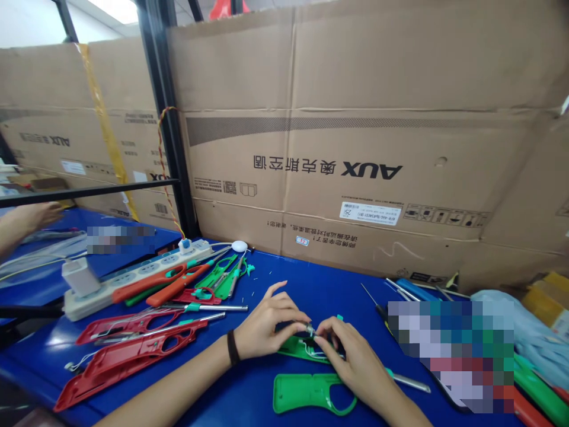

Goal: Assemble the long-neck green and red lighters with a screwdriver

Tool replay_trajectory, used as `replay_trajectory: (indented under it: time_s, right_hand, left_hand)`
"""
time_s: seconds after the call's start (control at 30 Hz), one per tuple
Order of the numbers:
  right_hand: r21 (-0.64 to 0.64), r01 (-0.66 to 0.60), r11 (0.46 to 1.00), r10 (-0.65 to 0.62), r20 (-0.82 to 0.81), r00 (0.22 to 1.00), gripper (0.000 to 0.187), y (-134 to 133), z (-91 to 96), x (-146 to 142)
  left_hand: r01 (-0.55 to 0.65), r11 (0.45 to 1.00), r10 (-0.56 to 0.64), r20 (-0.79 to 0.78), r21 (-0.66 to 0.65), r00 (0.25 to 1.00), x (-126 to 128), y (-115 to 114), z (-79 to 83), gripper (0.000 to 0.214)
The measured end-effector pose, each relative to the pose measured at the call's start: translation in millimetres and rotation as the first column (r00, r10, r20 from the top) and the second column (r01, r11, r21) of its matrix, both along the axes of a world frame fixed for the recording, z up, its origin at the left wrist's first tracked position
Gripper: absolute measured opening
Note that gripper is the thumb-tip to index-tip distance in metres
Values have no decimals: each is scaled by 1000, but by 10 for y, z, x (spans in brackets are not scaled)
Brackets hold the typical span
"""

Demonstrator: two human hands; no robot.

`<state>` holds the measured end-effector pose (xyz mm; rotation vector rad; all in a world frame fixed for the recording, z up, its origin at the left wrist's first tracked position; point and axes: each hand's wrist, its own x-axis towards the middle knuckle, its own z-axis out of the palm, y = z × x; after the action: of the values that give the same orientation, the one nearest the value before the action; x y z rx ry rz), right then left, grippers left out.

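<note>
The left hand (272, 325) and right hand (351, 356) pinch a small part (310, 330) between narrowed fingertips, above a green shell (291, 347) with white wires (315, 354). Nearer lies a second shell (302, 392). The step appears to be two-handed work on the part; the next move calls for steady fingertips and slack wires.

Head view, forward and down over blue table (240, 391)

Casing (297, 392) on table (242, 403), cardboard (377, 77) behind
</note>
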<state>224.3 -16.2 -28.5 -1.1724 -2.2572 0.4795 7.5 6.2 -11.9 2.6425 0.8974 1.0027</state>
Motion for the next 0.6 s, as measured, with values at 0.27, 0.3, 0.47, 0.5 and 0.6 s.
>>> replay_trajectory:
  time_s: [0.27,0.3,0.47,0.5,0.6]
  right_hand:
    - [27,-9,1000,9,-7,1000,17,-7,13,11]
    - [24,-7,1000,7,-13,1000,17,-11,19,16]
    - [48,-11,999,13,-57,998,18,-21,10,19]
    - [55,-9,998,13,-61,998,18,-18,0,18]
    - [69,-10,998,15,-76,997,20,-3,-30,17]
  left_hand:
    - [7,1000,-7,-30,-5,1000,15,-31,38,14]
    - [5,1000,-5,-23,-2,1000,18,-33,33,15]
    - [-15,1000,16,29,-13,999,34,-48,-13,14]
    - [-18,1000,18,36,-19,999,38,-52,-20,14]
    - [-25,999,26,43,-35,999,54,-63,-26,15]
